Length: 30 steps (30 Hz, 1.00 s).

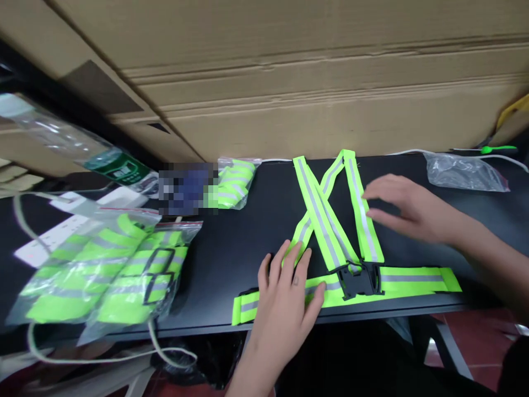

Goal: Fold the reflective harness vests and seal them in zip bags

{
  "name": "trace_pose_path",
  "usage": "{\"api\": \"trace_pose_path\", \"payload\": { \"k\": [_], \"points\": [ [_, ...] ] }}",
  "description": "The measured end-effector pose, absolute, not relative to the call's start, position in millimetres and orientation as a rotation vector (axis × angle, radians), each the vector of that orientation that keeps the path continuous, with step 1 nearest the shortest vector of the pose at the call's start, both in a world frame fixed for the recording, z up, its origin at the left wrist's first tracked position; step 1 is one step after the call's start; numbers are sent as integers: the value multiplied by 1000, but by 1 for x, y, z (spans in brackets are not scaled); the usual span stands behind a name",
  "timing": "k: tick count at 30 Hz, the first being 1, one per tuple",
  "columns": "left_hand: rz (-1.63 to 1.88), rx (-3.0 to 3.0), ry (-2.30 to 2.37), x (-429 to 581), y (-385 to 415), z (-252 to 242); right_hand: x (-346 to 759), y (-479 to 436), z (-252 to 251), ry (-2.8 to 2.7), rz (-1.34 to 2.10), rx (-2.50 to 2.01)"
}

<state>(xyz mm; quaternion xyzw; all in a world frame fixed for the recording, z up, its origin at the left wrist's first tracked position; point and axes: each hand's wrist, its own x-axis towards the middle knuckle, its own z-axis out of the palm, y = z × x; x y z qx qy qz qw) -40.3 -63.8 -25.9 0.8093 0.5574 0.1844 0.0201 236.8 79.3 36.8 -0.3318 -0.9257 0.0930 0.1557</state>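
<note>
A neon-yellow reflective harness with grey stripes lies spread on the black table, its shoulder straps crossing above the waist belt. A black plastic buckle sits at the middle of the belt. My left hand rests over the left part of the belt, fingers spread and reaching onto the lower end of a crossed strap. Beside the right shoulder strap is my right hand, its fingers and thumb apart and the fingertips at the strap's edge; whether they touch it I cannot tell.
Bagged reflective harnesses lie at the left, over a white power strip. Behind them leans a clear plastic bottle. Another bagged harness and an empty-looking plastic bag lie at the back against cardboard boxes.
</note>
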Motion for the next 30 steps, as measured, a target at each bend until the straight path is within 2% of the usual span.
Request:
{"api": "trace_pose_path", "payload": {
  "k": [4, 7, 14, 23, 30],
  "points": [
    [808, 2525, 1407, -27, -60, -15, 231, -5, 45, -2659, 353, -913],
    [710, 2581, 1230, -15, -59, -17, 216, -35, 25, -2661, 295, -998],
    [493, 2630, 1179, -18, -52, -28, 200, -35, -10, -2617, 276, -1049],
    [446, 2538, 1140, -19, -50, -25, 192, -42, -16, -2559, 357, -1178],
    [381, 2522, 1119, -18, -46, -21, 196, -35, -14, -2582, 379, -1049]
  ]
}}
